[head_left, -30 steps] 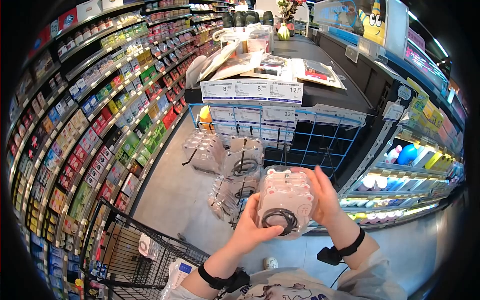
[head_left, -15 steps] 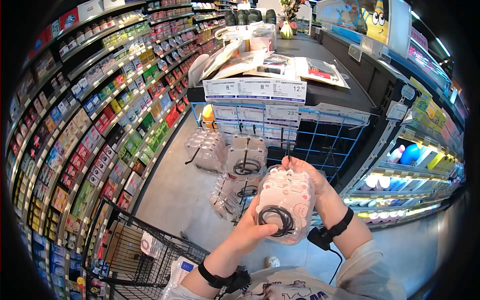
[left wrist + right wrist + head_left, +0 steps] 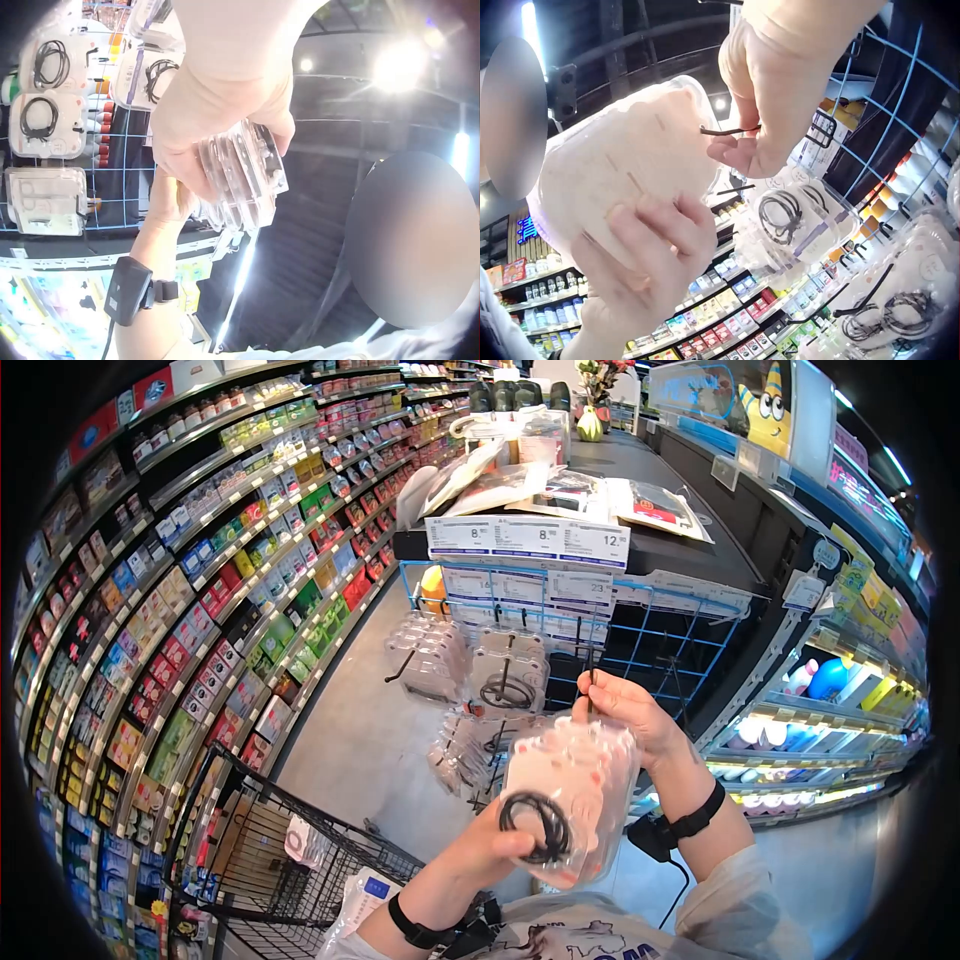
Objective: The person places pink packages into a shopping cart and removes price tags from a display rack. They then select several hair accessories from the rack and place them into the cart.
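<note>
My left hand (image 3: 482,852) grips a stack of clear blister packs (image 3: 588,785), each with pale pink card inside. A coiled black cord (image 3: 535,826) shows on the front pack. From the left wrist view, the several packs (image 3: 238,176) lie pressed together under the fingers. Just above the stack, my right hand (image 3: 640,718) pinches a black display hook (image 3: 592,660) near its end. In the right wrist view the hook's tip (image 3: 718,132) pokes out past thumb and fingers, close beside the stack's top edge.
Similar packs hang on hooks to the left (image 3: 430,660) along a blue wire grid (image 3: 680,625). Above it, a black counter (image 3: 690,525) bears flat packets and price labels. A shopping cart (image 3: 290,880) stands at lower left; stocked shelves (image 3: 230,580) run behind it.
My right hand has let go of the packs' side and moved up to the hook, pinching it. The stack, in my left hand, has dropped slightly and tilted.
</note>
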Demonstrator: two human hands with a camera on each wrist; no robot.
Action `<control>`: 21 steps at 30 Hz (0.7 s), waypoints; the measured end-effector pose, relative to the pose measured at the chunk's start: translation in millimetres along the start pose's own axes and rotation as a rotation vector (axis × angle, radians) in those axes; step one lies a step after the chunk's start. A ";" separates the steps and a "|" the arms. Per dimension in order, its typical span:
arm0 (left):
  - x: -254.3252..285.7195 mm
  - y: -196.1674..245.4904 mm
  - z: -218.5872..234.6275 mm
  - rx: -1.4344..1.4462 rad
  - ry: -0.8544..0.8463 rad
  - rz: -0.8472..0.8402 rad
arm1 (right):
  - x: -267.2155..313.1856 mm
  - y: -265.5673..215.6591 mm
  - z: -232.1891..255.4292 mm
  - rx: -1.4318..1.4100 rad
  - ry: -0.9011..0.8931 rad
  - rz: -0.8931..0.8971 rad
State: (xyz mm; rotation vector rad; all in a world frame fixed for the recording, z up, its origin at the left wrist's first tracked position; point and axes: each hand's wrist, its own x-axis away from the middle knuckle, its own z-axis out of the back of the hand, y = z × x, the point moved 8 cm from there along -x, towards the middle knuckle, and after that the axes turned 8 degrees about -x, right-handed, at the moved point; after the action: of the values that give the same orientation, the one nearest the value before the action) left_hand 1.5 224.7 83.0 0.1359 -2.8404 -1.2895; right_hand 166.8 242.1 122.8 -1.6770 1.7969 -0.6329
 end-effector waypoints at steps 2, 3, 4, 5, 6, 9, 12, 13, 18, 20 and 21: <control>16.3 1.1 1.7 -0.075 0.084 -0.066 | -0.4 0.6 -3.5 0.030 -0.040 -0.016; 24.9 -0.1 4.3 -0.107 0.100 -0.078 | 1.5 0.4 -2.4 0.037 -0.010 -0.016; 36.1 0.3 8.3 -0.137 0.125 -0.096 | 2.6 2.0 -2.0 0.043 0.015 -0.027; 48.4 -0.8 19.0 -0.130 0.168 -0.124 | 3.3 0.9 -2.9 0.075 0.015 0.007; 63.7 -6.4 32.8 -0.127 0.168 -0.129 | 2.4 1.4 4.5 0.133 0.048 0.040; 139.0 -13.8 74.6 -0.102 0.323 -0.187 | 8.6 16.6 13.9 0.095 0.093 -0.001; 231.2 -13.2 127.8 -0.208 0.566 -0.239 | 25.7 33.0 27.4 0.160 0.172 0.017; 268.4 -11.4 148.0 -0.230 0.672 -0.238 | 29.4 41.6 24.4 0.195 0.142 0.030; 431.4 -23.0 246.8 -0.231 1.211 -0.283 | 46.5 86.1 31.9 0.296 0.270 -0.067; 484.4 -57.2 293.7 -0.118 1.433 -0.099 | 44.1 104.1 24.1 0.278 0.273 -0.103; 495.0 -67.4 307.5 -0.101 1.469 -0.020 | 42.8 111.8 21.6 0.284 0.291 -0.123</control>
State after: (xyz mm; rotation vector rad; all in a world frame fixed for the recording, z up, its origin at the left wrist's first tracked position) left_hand -503.2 368.2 -179.4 0.7297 -1.4934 -0.7347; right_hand 101.3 210.8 25.2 -1.5699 1.7042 -1.1800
